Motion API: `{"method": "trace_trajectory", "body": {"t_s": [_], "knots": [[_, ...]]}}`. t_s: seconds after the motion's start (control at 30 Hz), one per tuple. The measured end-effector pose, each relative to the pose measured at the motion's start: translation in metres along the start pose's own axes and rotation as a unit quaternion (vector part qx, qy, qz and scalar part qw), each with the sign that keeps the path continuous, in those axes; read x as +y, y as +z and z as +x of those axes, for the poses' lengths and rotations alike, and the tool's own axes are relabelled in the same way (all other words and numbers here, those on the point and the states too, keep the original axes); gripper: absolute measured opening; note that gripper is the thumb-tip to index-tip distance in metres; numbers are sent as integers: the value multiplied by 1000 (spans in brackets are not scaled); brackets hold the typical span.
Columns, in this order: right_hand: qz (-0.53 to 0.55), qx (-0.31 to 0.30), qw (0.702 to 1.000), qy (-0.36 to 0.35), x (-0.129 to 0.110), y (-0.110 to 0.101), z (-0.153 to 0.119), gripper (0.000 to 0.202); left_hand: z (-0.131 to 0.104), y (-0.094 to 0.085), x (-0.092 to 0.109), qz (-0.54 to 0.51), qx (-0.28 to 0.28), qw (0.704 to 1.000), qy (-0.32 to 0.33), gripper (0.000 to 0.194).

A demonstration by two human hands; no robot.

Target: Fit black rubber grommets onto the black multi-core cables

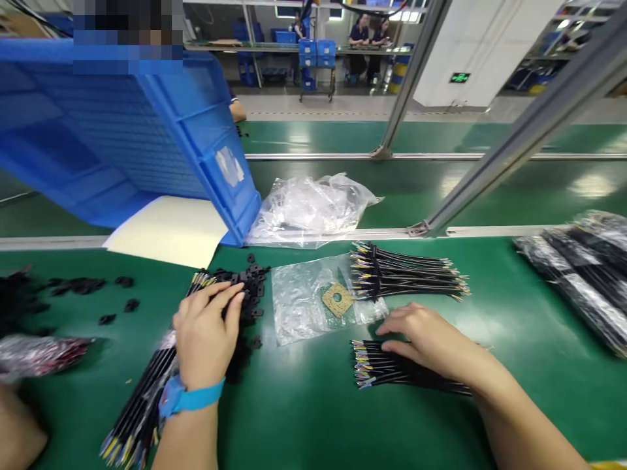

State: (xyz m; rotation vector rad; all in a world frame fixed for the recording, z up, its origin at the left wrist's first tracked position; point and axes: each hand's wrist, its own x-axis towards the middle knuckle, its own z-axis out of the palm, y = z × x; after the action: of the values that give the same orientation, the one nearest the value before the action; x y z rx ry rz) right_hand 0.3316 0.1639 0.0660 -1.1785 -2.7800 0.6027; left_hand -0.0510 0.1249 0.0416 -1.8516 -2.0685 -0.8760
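My left hand point(208, 336), with a blue wristband, reaches over a bundle of black cables point(147, 385) with coloured wire ends. Its thumb and fingers are bent close together at a pile of small black plastic parts point(252, 290); anything between the fingertips is hidden. On the right, my right hand point(416, 336) hovers low over a row of black cables point(416, 373), its thumb near them and apart from the fingers. Behind it lies another row of cables point(416, 274) with black parts across their left ends. A tan square piece with a round hole point(337, 299) rests on a clear plastic bag point(298, 307).
A large blue crate point(196, 130) stands tilted at the back left, above a pale yellow sheet point(169, 228). Crumpled clear plastic point(318, 202) lies beside it. Wrapped cable bundles point(578, 281) are at far right. A metal post point(519, 124) slants upward. Another person's arm point(19, 427) shows at lower left.
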Motion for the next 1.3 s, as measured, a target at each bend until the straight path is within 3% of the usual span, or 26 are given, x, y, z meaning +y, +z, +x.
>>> {"method": "trace_trajectory", "body": {"t_s": [0.17,0.43,0.57,0.7,0.83,0.9,1.13,1.3], "knots": [[24,-60,997,33,-8,3,3,8,-4,7,4,71,-78,994,19,27],[69,-76,993,55,-12,0,3,11,-7,-3,3,114,-156,978,84,18],[83,-44,995,41,-11,-1,2,11,-7,0,4,121,-150,975,114,16],[121,61,990,32,-13,5,5,9,-5,3,5,63,-110,986,112,24],[93,206,974,-8,-13,25,15,10,-3,2,13,-52,-71,995,44,31],[44,243,969,-15,-13,37,21,13,-3,-1,20,-123,-63,990,-11,31],[-76,215,974,-8,-13,59,28,26,-9,-4,32,-323,-143,919,-173,35],[-141,179,973,-31,-13,55,25,32,-10,-1,37,-348,-175,901,-191,39]]}}
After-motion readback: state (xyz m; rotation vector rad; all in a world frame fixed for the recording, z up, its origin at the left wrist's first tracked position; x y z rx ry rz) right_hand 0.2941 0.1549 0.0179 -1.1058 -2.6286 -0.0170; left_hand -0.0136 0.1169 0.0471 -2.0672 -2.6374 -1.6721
